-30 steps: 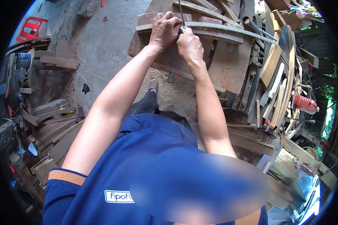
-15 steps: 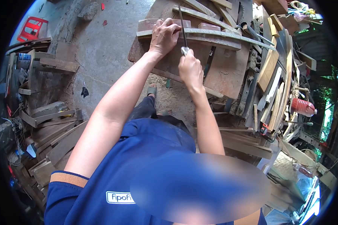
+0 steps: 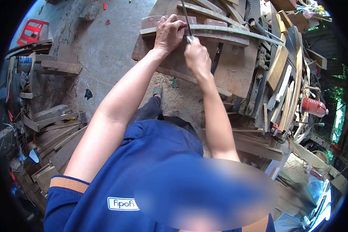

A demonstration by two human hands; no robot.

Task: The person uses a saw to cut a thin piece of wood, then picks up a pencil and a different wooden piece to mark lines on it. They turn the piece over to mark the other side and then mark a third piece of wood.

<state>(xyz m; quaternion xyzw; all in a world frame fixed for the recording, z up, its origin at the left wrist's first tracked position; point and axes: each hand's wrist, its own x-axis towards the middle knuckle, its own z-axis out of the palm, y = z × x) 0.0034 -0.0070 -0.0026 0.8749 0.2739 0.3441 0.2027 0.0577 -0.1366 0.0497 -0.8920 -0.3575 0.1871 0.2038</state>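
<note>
My right hand is closed around the handle of a handsaw, whose thin dark blade points away from me and crosses a long wooden strip. Just left of the blade, my left hand grips the strip, its fingers curled over the edge. The strip lies crosswise on a worn wooden bench. Under and beside it are a thicker board and a reddish wood block. The blade is seen nearly edge-on, so its teeth cannot be made out.
Wooden slats lie at the bench's far side. Stacked timber and a red plastic bottle are on the right. Wood scraps pile up at left, with a red plastic chair farther back. Sawdust covers the floor by my feet.
My right hand has pushed the saw forward, away from me, so its handle is now closer to the strip. My left hand keeps its grip on the strip.
</note>
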